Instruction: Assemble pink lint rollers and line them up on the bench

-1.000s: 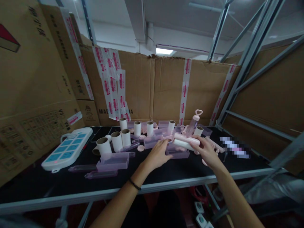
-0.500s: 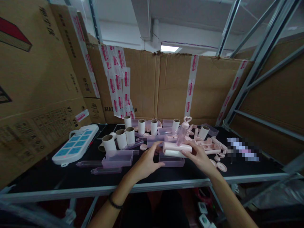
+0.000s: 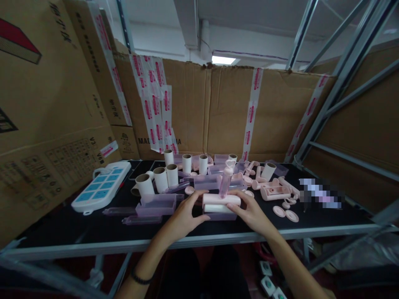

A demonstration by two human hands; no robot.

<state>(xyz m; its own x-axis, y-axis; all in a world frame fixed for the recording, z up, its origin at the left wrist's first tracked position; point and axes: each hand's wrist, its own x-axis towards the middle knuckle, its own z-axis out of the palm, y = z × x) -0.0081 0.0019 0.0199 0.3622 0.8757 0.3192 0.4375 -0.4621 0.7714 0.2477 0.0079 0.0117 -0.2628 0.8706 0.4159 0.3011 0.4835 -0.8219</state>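
Observation:
My right hand (image 3: 251, 209) grips the right end of a pink plastic holder (image 3: 220, 199) with a white roll (image 3: 215, 208) on its near side. From the holder's top rises a clear pinkish tube (image 3: 225, 182) with a heart-shaped handle (image 3: 230, 163). Directly below is a translucent purple tray (image 3: 220, 216), mostly covered by the holder; whether the holder rests in it I cannot tell. My left hand (image 3: 187, 214) curves around the left end, thumb and fingers apart, fingertips near the holder and tray. Its far fingers are partly hidden.
White cardboard tubes (image 3: 161, 180) stand at left and back. Another purple tray (image 3: 157, 205) and clear tubes (image 3: 141, 220) lie left. Pink parts (image 3: 276, 191) and discs (image 3: 292, 216) lie right. A power strip (image 3: 101, 187) sits far left. Cardboard walls (image 3: 230, 108) enclose the black shelf.
The pink holder has moved left and down over the purple tray, in my right hand. My left hand has shifted slightly left, and the holder's left end is now at its fingertips.

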